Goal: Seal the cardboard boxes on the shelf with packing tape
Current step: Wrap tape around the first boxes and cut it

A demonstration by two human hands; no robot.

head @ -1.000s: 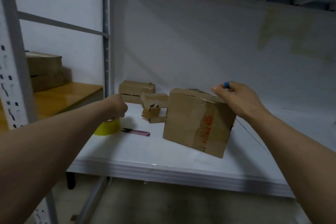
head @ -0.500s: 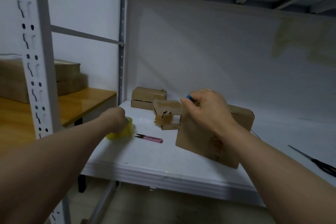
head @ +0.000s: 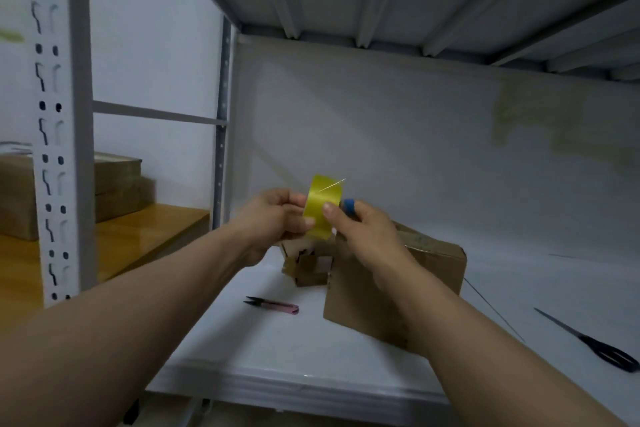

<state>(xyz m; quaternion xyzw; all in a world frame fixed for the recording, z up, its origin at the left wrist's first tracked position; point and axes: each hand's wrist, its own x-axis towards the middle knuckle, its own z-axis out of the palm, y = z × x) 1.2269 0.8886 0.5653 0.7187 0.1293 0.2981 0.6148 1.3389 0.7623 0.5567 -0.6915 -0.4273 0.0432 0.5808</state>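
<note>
Cardboard box (head: 440, 265) sitting on the white shelf (head: 277, 357), left hand (head: 273, 218) and right hand (head: 367, 236) both gripping the yellow tape roll (head: 323, 206) up in the air above the box, black scissors (head: 588, 343) far right, small pink cutter (head: 273, 306) near the box

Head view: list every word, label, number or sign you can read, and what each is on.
None can be read.
Faint marks on the top of the big cardboard box: too blurred to read.
The yellow tape roll: no print visible.
</note>
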